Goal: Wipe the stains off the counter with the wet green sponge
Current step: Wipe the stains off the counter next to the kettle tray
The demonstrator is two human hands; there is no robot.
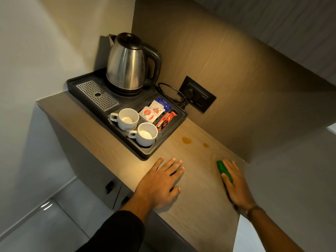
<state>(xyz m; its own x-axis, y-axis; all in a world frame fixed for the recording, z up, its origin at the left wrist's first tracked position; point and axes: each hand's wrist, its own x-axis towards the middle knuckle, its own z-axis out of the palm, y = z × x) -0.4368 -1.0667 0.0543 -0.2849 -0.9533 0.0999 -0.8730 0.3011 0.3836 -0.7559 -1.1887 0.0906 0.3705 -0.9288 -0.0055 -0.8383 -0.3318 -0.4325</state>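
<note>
Lying on the counter point(196, 197) near its right end, the sponge point(224, 170) is pressed flat under the right hand point(234, 184), whose fingers are laid straight over it rather than curled around it; only a green strip along the hand's left edge is seen. The right hand is somewhat blurred. Two brown stains are noted beyond the sponge: the larger stain point(186, 140) just beside the tray's near corner, the smaller stain point(205, 145) to its right, closer to the wall panel. Both are apart from the sponge. The left hand point(160, 184) is spread open, palm down on the counter, nothing held, near the tray point(145, 153). A dark sleeve covers the left forearm. On the black tray are found a steel kettle point(127, 64) on its base, a perforated drip grille point(97, 95), two white cups point(128, 119) side by side, and sachets point(152, 111) in compartments. A cord point(171, 91) runs from the tray to a plug in the socket point(198, 95) on the wall panel.
</note>
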